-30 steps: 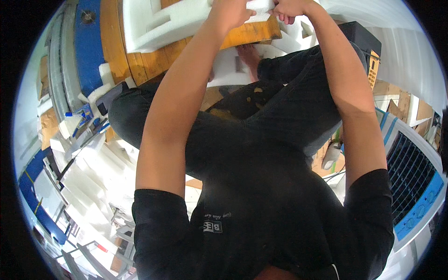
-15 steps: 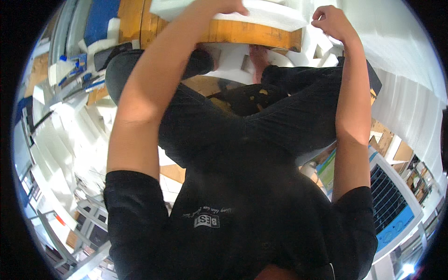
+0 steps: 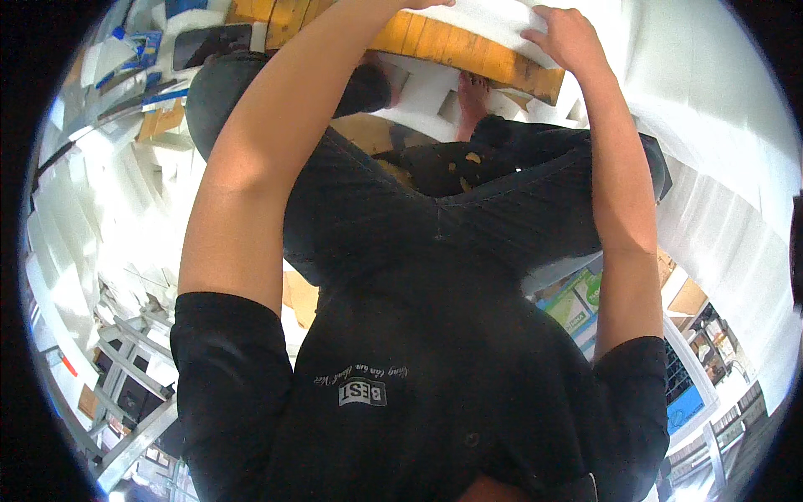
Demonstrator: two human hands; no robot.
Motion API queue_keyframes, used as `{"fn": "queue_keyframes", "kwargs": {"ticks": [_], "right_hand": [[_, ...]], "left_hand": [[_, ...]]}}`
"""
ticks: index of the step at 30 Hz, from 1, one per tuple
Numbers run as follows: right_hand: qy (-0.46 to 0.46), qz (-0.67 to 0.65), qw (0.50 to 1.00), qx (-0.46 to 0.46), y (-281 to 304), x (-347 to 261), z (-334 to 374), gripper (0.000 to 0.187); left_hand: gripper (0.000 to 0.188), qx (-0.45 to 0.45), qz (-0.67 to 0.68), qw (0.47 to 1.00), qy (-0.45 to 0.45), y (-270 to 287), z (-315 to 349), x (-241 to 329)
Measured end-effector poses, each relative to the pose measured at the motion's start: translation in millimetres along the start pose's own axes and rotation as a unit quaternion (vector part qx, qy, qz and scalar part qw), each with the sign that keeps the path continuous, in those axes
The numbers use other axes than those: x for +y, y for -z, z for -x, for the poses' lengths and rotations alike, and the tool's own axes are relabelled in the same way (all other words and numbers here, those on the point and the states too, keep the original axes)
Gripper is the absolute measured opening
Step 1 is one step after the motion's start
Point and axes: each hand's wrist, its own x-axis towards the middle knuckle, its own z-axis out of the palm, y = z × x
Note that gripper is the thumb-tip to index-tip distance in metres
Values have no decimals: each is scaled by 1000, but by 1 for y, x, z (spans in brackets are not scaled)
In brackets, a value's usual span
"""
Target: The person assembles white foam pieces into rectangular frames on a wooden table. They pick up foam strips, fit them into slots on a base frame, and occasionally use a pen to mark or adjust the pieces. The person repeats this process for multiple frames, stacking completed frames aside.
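A white foam block (image 3: pixel 502 29) lies on a low wooden bench (image 3: pixel 468 60) at the top of the view, running past the upper edge. My right hand (image 3: pixel 572 38) is at the block's right end, thumb and forefinger spread apart, against or just over the foam; whether it presses on it is unclear. Only a sliver of my left hand (image 3: pixel 428 4) shows at the top edge, above the bench and close to the foam. Its fingers are mostly cut off by the frame.
White foam sheeting (image 3: pixel 711 92) drapes down the right side. A dark flat tablet-like thing (image 3: pixel 212 46) lies left of the bench. White foam scraps (image 3: pixel 150 217) and metal frames (image 3: pixel 138 435) fill the left. A blue-and-white appliance (image 3: pixel 687 393) stands by my right elbow.
My right hand has moved left and down onto the foam's end, its fingers opening out. My left hand has slid up, mostly out of view. The whole view has tilted slightly.
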Motion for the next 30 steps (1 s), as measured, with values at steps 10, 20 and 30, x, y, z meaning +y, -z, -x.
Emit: {"fn": "queue_keyframes", "kwargs": {"ticks": [10,20,30], "right_hand": [[24,31,999,19,-10,1,3,35],[34,130,989,-65,-7,9,-17,47],[125,35,990,50,-27,-28,-40,61]], "left_hand": [[47,-53,-25,998,25,-3,-6,4],[67,162,89,982,21,14,31,22],[95,429,334,763,349,-43,58,-12]]}}
